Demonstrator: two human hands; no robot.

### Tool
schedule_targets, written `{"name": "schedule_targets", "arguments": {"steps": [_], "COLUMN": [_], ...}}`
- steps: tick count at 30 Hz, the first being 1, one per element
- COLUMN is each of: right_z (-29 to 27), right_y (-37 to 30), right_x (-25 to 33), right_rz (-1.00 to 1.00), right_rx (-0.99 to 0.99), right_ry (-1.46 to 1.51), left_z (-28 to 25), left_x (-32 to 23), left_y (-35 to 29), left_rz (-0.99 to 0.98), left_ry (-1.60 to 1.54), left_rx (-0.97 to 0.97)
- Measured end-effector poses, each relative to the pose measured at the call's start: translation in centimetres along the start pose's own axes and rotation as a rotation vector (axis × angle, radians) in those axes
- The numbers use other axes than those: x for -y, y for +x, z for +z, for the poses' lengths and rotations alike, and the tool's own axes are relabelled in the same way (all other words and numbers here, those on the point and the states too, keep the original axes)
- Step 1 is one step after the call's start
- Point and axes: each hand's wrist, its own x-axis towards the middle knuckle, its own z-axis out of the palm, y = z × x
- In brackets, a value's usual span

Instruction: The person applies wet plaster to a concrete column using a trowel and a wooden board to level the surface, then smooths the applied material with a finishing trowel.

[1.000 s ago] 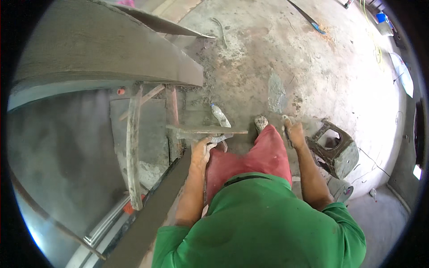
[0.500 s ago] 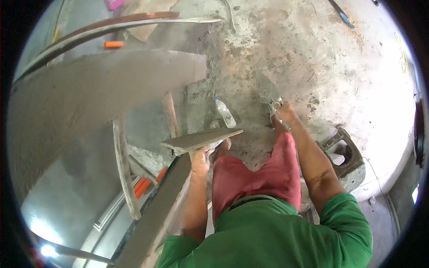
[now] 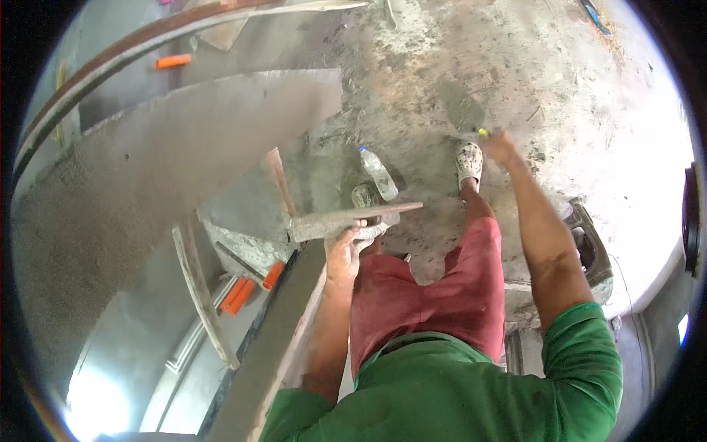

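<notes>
On the near side of the plastic bottle point(image 3: 379, 175), the left hand point(image 3: 343, 255) grasps a plasterer's hawk point(image 3: 318, 225), best kept level; right of the bottle, the right hand point(image 3: 502, 149) grips a blurred trowel point(image 3: 464, 109).

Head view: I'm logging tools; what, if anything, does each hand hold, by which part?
Left hand: flat board, by its underside handle. Right hand: blurred, part-yellow tool; grip unclear.

Indoor building site — stained concrete floor point(image 3: 401, 85), orange tubes point(image 3: 237, 296), rough timber strut point(image 3: 205, 302).
</notes>
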Motion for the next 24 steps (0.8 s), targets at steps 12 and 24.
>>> {"name": "schedule_targets", "arguments": {"steps": [12,24], "right_z": [0.2,-10.0], "right_y": [-27.6,-22.1], "right_x": [14.4,4.0], "right_rz": [-0.863,-1.094], "right_rx": [-0.003,-0.657], "right_ry": [0.134,-0.694], "left_z": [11.2,3.3], "left_x": [2.5,-0.6], "left_y": [-7.7,-29.8], "left_rz": [0.395,0.195], "left_ry": [0.313,-0.064], "left_rx": [-0.018,-0.087]}}
